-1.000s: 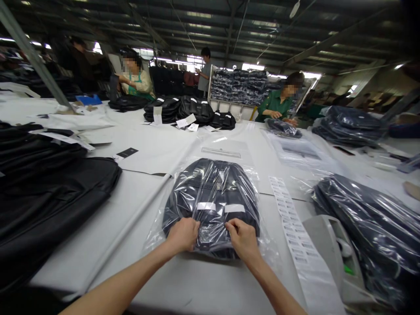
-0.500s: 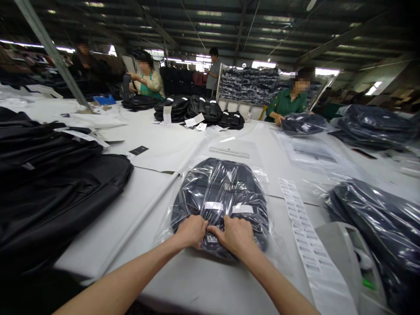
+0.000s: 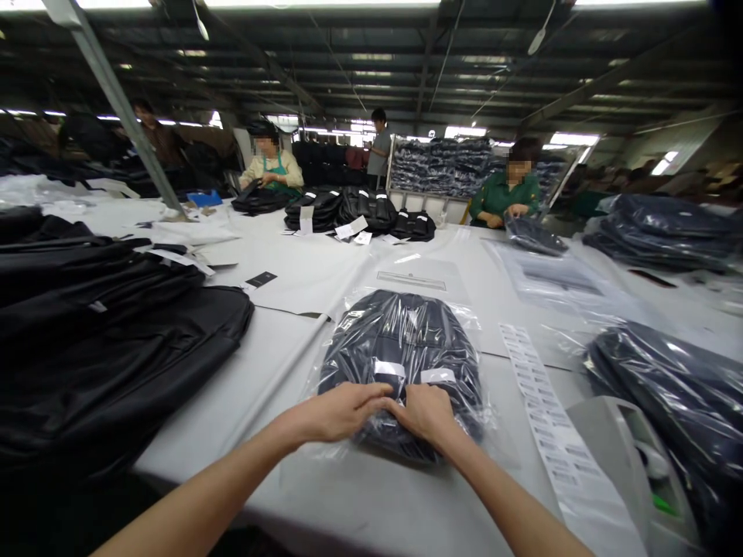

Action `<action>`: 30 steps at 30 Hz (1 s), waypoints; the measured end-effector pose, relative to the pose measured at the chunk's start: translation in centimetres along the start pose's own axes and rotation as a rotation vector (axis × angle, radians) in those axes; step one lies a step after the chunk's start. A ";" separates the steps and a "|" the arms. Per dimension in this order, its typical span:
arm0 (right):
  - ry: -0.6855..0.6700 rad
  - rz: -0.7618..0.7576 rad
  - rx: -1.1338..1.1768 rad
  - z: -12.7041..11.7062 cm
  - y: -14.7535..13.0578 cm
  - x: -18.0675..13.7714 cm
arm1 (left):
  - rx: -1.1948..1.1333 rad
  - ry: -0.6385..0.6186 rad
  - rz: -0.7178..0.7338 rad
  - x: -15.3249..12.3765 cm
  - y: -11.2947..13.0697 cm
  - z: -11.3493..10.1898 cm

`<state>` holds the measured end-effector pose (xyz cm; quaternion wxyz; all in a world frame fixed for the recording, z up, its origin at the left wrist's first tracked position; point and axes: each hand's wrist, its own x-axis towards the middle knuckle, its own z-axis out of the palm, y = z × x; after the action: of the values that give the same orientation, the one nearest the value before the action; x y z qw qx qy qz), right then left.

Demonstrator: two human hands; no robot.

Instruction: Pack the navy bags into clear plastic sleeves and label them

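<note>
A dark backpack in a clear plastic bag (image 3: pixel 400 329) lies flat on the white-covered table (image 3: pixel 325 503) in front of me, two white strips showing across its front. My left hand (image 3: pixel 348 410) rests over its lower left part with the fingers stretched out. Beside it, my right hand (image 3: pixel 429 414) presses on the lower middle, its fingers curled into the plastic and its thumb pointing at my left hand. The thumbs nearly meet, and my right fingertips are hidden.
Black bags (image 3: pixel 116 348) are heaped at left. A strip of printed labels (image 3: pixel 542 410) runs along the right, by a grey dispenser (image 3: pixel 627 456) and wrapped bags (image 3: pixel 673 379). Flat clear bags (image 3: pixel 557 275) lie farther back. Co-workers handle bags across the table.
My left hand has loosened from a closed grip, its fingers now straightened over the plastic. My right hand stays curled in place. The view has tilted up slightly. A co-worker at right has lowered a wrapped bag.
</note>
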<state>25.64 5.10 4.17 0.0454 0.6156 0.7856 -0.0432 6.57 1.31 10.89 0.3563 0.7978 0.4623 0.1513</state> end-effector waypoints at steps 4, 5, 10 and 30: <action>0.014 -0.005 0.019 0.1 0.2 0.0 | 0.311 0.263 0.102 -6.9 -2.9 -2.5; 0.019 -0.008 0.024 0.1 0.3 0.0 | 0.471 0.318 0.100 -8.4 -4.3 -2.4; 0.046 -0.005 0.017 0.4 0.4 0.0 | 0.855 0.452 0.387 -10.4 -10.1 2.0; 0.026 -0.007 0.039 1.0 0.8 0.3 | -0.836 0.866 -0.658 -4.4 -14.8 2.5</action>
<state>26.41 5.46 3.13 0.0230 0.6141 0.7873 -0.0510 -3.63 1.24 -0.90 0.4448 0.2789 0.6843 0.5060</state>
